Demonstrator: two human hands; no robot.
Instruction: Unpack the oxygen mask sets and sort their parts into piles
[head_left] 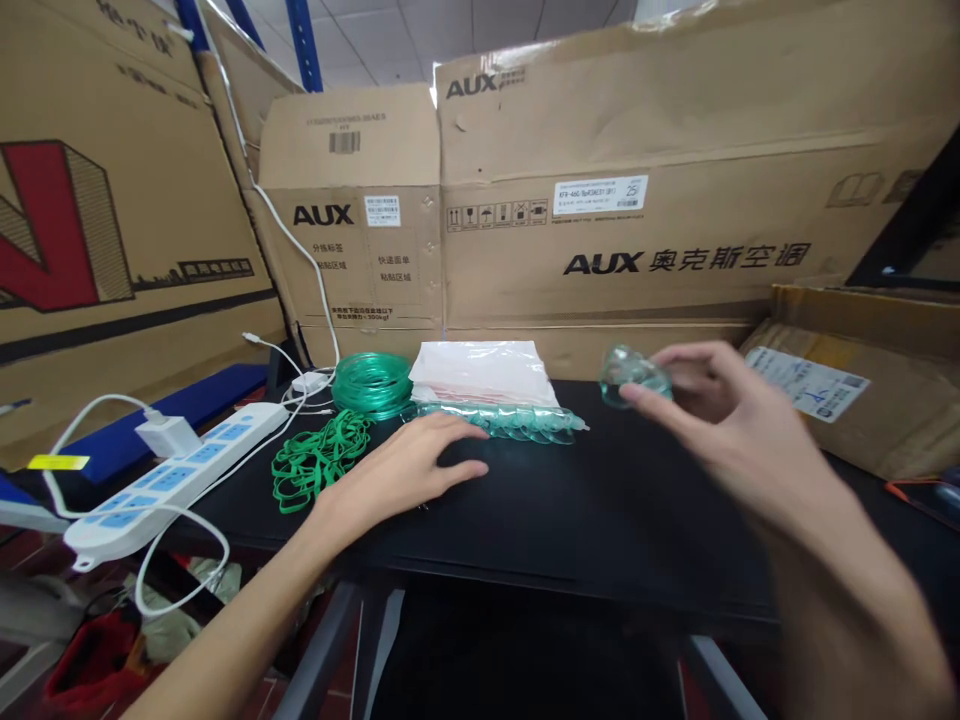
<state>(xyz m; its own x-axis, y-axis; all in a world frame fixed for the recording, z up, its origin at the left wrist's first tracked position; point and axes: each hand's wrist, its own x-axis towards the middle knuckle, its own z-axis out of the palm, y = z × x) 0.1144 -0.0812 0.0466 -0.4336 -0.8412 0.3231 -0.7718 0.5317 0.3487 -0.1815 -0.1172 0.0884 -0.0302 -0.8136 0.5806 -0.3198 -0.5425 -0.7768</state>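
Note:
My right hand is raised over the black table with its fingertips pinched on a clear green-tinted plastic mask. My left hand lies flat on the table, fingers stretched toward a row of stacked clear green masks. Behind that row lies a pile of clear plastic bags. A coil of green tubing and a heap of green elastic bands sit just left of my left hand.
A white and blue power strip with a charger and white cables lies at the table's left edge. Large AUX cardboard boxes wall in the back. Another cardboard box rests at the right.

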